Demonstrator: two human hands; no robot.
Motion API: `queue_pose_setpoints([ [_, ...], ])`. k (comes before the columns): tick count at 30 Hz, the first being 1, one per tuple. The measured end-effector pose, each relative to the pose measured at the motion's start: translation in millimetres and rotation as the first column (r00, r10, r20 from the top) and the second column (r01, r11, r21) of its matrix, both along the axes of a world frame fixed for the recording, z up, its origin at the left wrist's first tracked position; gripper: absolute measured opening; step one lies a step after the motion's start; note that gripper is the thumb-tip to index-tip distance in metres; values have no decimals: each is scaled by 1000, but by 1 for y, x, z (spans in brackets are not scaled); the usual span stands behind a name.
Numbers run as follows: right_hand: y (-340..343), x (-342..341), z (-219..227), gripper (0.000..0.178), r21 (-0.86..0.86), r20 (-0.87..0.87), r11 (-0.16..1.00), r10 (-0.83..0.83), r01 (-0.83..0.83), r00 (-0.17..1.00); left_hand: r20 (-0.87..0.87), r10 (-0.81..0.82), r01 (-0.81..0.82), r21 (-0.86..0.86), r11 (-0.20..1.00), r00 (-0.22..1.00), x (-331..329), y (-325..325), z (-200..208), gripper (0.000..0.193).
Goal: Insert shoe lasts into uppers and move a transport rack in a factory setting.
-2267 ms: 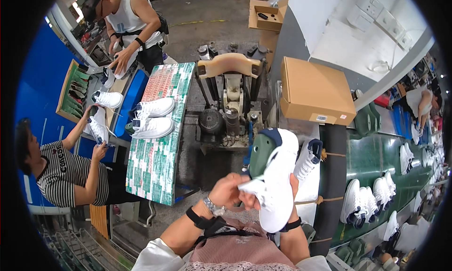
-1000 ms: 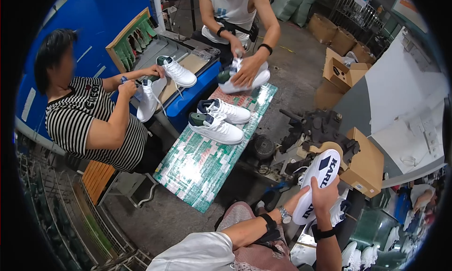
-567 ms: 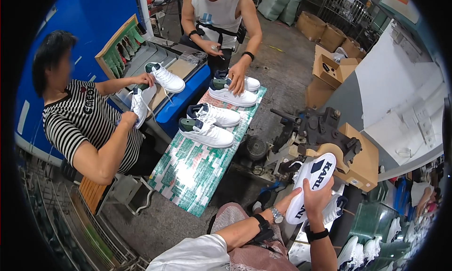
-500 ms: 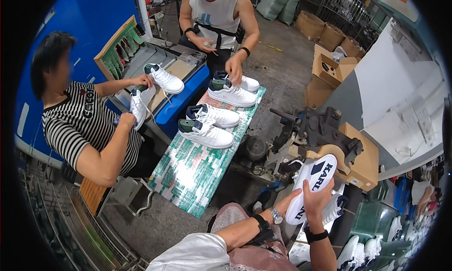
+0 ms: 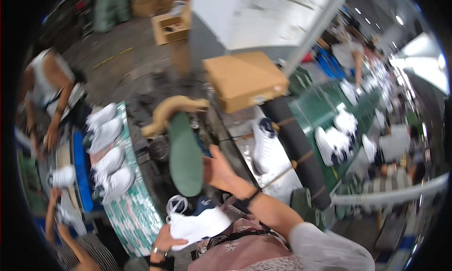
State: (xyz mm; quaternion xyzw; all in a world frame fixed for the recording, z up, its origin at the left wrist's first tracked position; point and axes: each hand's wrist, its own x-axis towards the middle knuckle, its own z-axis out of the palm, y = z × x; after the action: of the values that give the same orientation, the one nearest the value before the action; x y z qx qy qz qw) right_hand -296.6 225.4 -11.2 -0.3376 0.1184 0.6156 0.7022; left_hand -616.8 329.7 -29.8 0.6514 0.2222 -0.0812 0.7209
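Observation:
A white sneaker (image 5: 200, 227) with a dark blue collar and loose laces is in my left hand (image 5: 165, 241), whose fingers close around its toe end. A green shoe last (image 5: 185, 158) lies sole side up against a curved tan rest (image 5: 176, 108) on the dark machine. My right hand (image 5: 221, 171) is beside the last, thumb raised and apart from the other fingers. Those fingers meet the last's edge, and their tips are partly hidden. Slight blur covers the picture.
Several white sneakers (image 5: 113, 184) stand on the green-patterned board (image 5: 134, 219) at left, near two co-workers. One sneaker (image 5: 266, 146) rests on the metal surface at right. A cardboard box (image 5: 247, 78) sits beyond the machine; more shoes lie on green surfaces at far right.
My view has swung right. The sneaker, sole up at the machine between both hands, is now off it in my left hand. The green last shows bare, and my right hand is beside it.

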Motion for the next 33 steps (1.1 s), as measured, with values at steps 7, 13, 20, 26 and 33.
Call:
queue_pose_setpoints([
  [7, -18, 0, 3, 73, 522, -78, 853, 31, 15, 996, -94, 280, -225, 383, 896, 955, 80, -53, -36, 68],
  [13, -197, 3, 36, 67, 256, 416, 957, -234, 134, 879, 39, 33, -50, 823, 566, 999, 280, -98, -89, 69],
  [20, -371, -44, -80, 49, -327, 862, 232, 471, 916, 189, -181, -116, 213, 882, 420, 977, 412, -149, -81, 78],
  [26, -413, -58, -98, 49, -445, 781, 13, 494, 895, 382, -293, -543, 453, 872, 185, 787, 515, -183, -33, 105],
  [33, -401, -34, -108, 50, -417, 797, 15, 486, 909, 358, -339, -575, 464, 882, 81, 745, 565, -150, -98, 36],
])
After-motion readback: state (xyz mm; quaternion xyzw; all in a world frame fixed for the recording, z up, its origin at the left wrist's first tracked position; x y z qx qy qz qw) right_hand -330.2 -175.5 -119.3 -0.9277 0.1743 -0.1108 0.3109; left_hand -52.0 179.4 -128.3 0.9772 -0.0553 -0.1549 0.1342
